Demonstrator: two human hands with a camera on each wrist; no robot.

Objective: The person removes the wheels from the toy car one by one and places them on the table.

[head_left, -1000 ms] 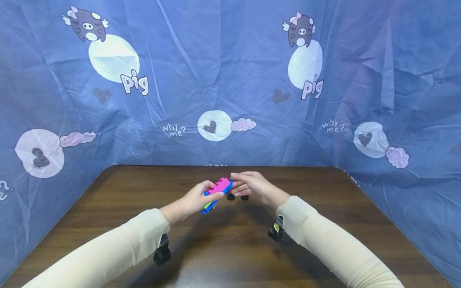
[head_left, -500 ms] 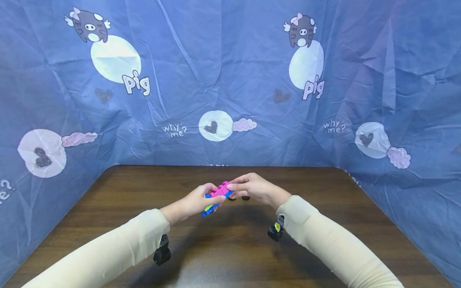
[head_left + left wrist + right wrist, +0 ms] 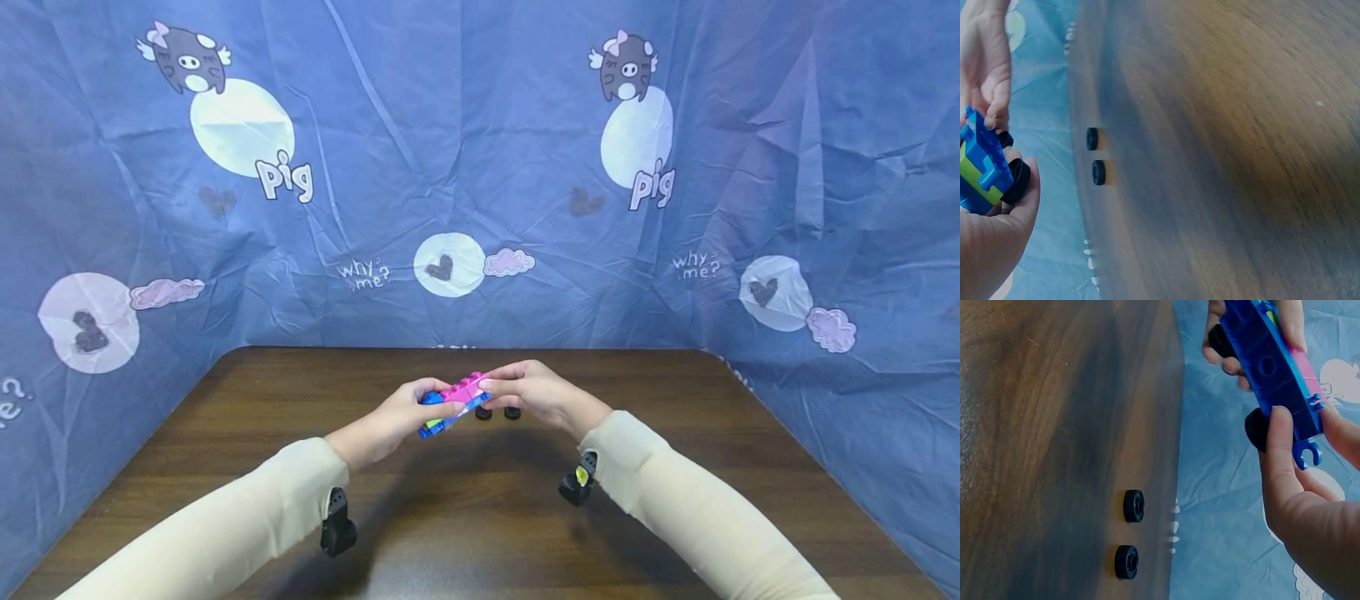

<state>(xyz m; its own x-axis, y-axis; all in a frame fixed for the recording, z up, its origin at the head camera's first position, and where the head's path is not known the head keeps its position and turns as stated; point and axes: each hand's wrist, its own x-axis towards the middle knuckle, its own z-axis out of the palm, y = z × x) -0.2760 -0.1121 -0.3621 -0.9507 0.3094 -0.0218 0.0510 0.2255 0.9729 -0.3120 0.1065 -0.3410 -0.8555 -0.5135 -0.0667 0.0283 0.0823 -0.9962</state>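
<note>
A toy block car [image 3: 463, 390], with a blue base and pink and lime-green bricks, is held above the table between both hands. My left hand [image 3: 390, 418] grips its rear part, thumb along the side. At the other end, my right hand [image 3: 546, 398] pinches the car, thumb by the pink brick and a finger pressed on the blue underside [image 3: 1266, 365]. Two black wheels, one farther [image 3: 1219, 340] and one nearer [image 3: 1256, 429] in the right wrist view, sit along one long side. An open blue clip [image 3: 1307, 454] shows at one corner.
Two loose black wheels, one here [image 3: 1134, 506] and one beside it [image 3: 1127, 562], stand on the brown wooden table [image 3: 480, 517] beyond the hands. A blue printed cloth [image 3: 465, 167] hangs behind the table's far edge.
The right hand has closed in on the car's end, its thumb now against the pink brick. The car has tipped slightly flatter, and its left end has risen a little with the left hand.
</note>
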